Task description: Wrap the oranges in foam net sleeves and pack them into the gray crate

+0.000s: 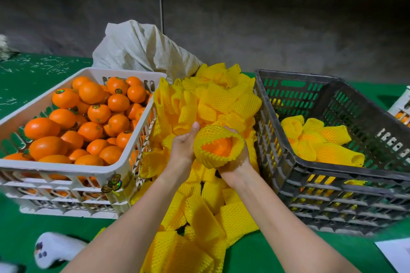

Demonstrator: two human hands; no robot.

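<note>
Both hands meet over the middle of the green table (33, 228), holding 1 orange (218, 147) that sits inside a yellow foam net sleeve (207, 157). The fruit shows through the sleeve's open mouth, which faces the camera. The left hand (183, 144) grips the sleeve's left side, its thumb pressed up along the net and its fingers hidden behind. The right hand (236, 163) cups the sleeve from below and from the right, with fingertips curled over the top edge of the net. This bundle hangs above a loose pile of empty sleeves (210, 99) that runs between the 2 crates, down toward the camera and under the forearms. To the left stands a white crate (66, 167) heaped with bare oranges (88, 117), some with small round stickers, and more stickers are stuck on its near corner. To the right stands the gray crate (332, 176), where several wrapped oranges (321, 139) lie together on its floor, toward the left wall. Behind the pile, a white woven sack (142, 49) slumps against the dark wall. A white handheld controller (55, 248) lies on the table at the lower left, and a sheet of paper (397, 255) lies at the lower right corner.
</note>
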